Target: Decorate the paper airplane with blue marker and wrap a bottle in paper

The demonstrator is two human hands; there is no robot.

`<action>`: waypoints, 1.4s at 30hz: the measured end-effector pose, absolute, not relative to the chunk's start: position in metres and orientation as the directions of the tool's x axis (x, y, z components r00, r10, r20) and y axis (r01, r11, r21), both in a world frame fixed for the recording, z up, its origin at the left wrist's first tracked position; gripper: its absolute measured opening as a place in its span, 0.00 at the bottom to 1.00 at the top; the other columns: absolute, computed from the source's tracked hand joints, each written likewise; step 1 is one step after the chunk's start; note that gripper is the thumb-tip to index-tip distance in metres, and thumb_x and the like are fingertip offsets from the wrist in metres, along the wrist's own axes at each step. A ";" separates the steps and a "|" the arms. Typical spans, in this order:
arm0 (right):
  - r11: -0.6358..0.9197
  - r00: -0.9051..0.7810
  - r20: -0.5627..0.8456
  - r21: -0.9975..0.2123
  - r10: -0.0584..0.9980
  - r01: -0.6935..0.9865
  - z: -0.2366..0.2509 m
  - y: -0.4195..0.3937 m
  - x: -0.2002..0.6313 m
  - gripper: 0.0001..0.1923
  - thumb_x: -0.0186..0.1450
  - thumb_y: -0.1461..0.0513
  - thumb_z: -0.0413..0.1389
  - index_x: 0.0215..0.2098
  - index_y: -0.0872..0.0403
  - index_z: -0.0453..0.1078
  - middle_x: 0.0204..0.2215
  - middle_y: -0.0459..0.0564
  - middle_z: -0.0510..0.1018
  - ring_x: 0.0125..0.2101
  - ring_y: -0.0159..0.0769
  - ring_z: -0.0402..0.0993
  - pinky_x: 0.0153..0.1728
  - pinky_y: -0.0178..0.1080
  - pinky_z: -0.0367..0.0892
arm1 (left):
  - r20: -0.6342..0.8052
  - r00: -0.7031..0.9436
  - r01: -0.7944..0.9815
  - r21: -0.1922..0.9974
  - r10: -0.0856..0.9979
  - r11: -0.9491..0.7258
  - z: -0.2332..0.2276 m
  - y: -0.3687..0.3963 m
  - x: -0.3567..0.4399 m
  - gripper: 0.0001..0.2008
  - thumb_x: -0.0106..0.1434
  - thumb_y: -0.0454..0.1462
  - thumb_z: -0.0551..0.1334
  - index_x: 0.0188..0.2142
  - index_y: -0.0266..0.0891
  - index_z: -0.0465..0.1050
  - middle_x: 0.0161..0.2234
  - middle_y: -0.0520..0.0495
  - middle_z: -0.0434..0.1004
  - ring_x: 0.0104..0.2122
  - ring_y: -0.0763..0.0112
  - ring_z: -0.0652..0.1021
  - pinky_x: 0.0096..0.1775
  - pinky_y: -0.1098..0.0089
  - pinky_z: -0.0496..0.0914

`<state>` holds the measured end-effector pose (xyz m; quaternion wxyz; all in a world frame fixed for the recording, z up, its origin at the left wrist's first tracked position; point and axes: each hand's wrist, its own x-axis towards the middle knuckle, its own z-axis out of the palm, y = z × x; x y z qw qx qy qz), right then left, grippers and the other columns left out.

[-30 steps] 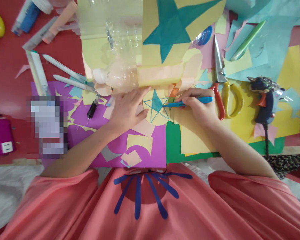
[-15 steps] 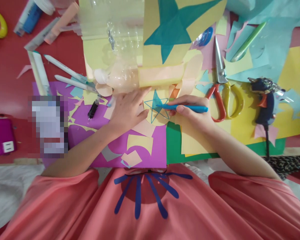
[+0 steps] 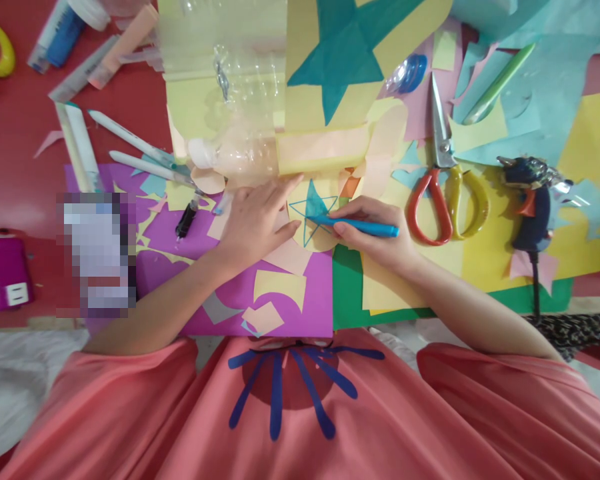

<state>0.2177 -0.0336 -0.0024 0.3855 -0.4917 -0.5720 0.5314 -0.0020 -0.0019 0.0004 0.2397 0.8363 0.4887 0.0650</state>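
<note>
We count two hands: our left hand [image 3: 253, 220] and our right hand [image 3: 380, 230]. There is one blue marker [image 3: 355, 225], two white pens [image 3: 130, 140], one pair of scissors [image 3: 443, 180], one glue gun [image 3: 530, 197], two stars — one drawn star [image 3: 311, 212], one cut teal star [image 3: 347, 50] — and one clear bottle [image 3: 235, 150].

Red-and-yellow-handled scissors [image 3: 443, 190] lie on yellow paper [image 3: 480, 247], blades pointing away, with a dark blue glue gun [image 3: 530, 200] just to their right. A large teal paper star [image 3: 347, 50] sits on a yellow sheet at the far side, beside a clear plastic bottle [image 3: 235, 113]. Two white pens [image 3: 140, 153] rest on the red bench [image 3: 15, 133], next to a purple sheet [image 3: 260, 300] strewn with paper scraps. A green sheet [image 3: 347, 287] adjoins the purple one.
</note>
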 end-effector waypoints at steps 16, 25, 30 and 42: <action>0.089 -0.302 -0.001 -0.955 0.953 0.282 0.000 -0.031 0.220 0.06 0.60 0.60 0.61 0.29 0.55 0.76 0.27 0.48 0.82 0.24 0.28 0.74 0.25 0.32 0.67 | -0.123 0.509 0.795 0.448 0.852 -0.410 0.000 -0.002 -0.001 0.29 0.66 0.39 0.58 0.65 0.40 0.58 0.46 0.43 0.76 0.49 0.57 0.76 0.50 0.59 0.62; 0.146 -0.398 0.006 -0.935 0.917 0.323 0.004 -0.031 0.222 0.07 0.62 0.60 0.60 0.28 0.55 0.75 0.26 0.47 0.82 0.23 0.28 0.74 0.25 0.31 0.68 | -0.092 0.513 0.780 0.465 0.853 -0.419 -0.002 -0.002 -0.001 0.28 0.65 0.39 0.58 0.64 0.41 0.59 0.45 0.43 0.77 0.48 0.57 0.76 0.50 0.59 0.62; 0.187 -0.437 0.046 -0.940 0.898 0.286 0.000 -0.031 0.224 0.07 0.62 0.61 0.60 0.29 0.56 0.76 0.26 0.48 0.82 0.24 0.27 0.74 0.25 0.30 0.68 | -0.088 0.517 0.776 0.467 0.852 -0.423 -0.003 -0.002 -0.001 0.26 0.65 0.38 0.57 0.63 0.40 0.60 0.44 0.44 0.77 0.49 0.56 0.76 0.50 0.59 0.63; 0.013 -0.299 -0.060 -0.971 0.952 0.239 0.004 -0.030 0.225 0.18 0.61 0.48 0.62 0.26 0.54 0.74 0.22 0.47 0.78 0.22 0.29 0.72 0.22 0.33 0.67 | -0.121 0.511 0.794 0.446 0.851 -0.413 0.000 -0.002 -0.001 0.29 0.65 0.39 0.58 0.65 0.41 0.58 0.44 0.44 0.77 0.46 0.57 0.76 0.50 0.57 0.63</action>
